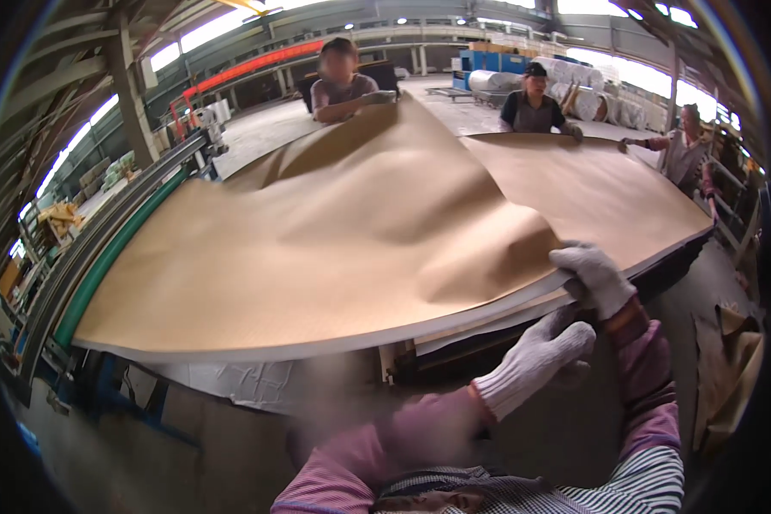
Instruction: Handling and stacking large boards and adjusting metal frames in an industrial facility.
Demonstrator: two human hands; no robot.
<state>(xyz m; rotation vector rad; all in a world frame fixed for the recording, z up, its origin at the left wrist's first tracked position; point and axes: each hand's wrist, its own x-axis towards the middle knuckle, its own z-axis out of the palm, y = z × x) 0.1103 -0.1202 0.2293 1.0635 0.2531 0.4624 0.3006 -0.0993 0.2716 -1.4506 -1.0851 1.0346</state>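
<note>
Our right hand (pixel 593 272) pinches the brown sheet (pixel 317 265) by its edge; our left hand (pixel 535 355) is loosely half-curled. We count three coworkers (pixel 535 107).

We find no text, label, brand, number or sign that we can read on anything within our view here.

At the upper left of your frame you have a grey column (pixel 131 98) and a long red beam (pixel 257 66); a yellowish pile (pixel 60 218) sits farther left. Toward the upper right, you see a blue machine (pixel 491 60) near white wrapped rolls (pixel 574 72).
</note>
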